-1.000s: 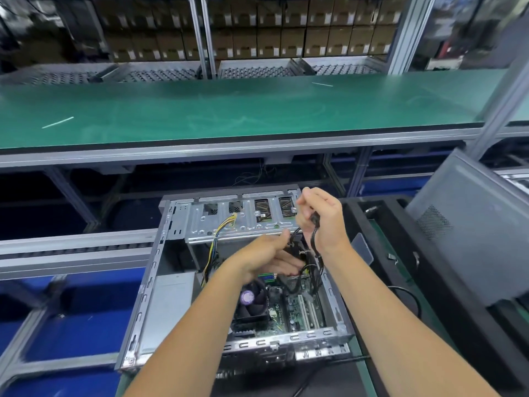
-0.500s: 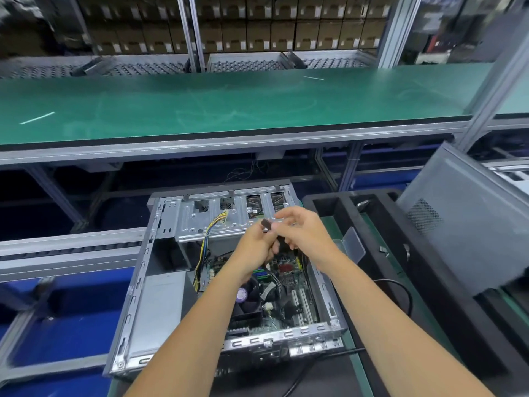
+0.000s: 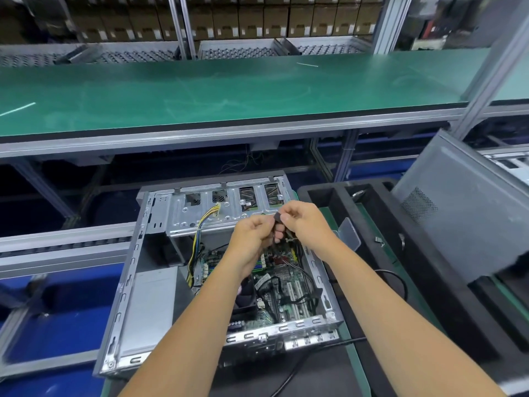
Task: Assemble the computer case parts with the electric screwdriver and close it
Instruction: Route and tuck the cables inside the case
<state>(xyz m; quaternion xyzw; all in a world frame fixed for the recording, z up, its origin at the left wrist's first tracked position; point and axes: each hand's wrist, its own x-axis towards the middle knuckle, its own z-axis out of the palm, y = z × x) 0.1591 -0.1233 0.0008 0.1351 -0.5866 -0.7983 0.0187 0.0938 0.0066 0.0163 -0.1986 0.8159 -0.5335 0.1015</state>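
Green-matted shelf point(image 3: 229, 90) above; below it the open case point(image 3: 160, 285) lies on the table, side panel point(image 3: 469, 222) leaning at right. Both hands meet over the drive cage point(image 3: 206, 213): right hand point(image 3: 306, 222) pinches a black connector point(image 3: 278, 217), left hand point(image 3: 252, 239) curls round its cable point(image 3: 275, 239). Cable likely light and limp; grip best on the stiff plug. No screwdriver visible.

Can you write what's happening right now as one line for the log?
both hands pinch black cable connector | left hand | right hand | above open computer case
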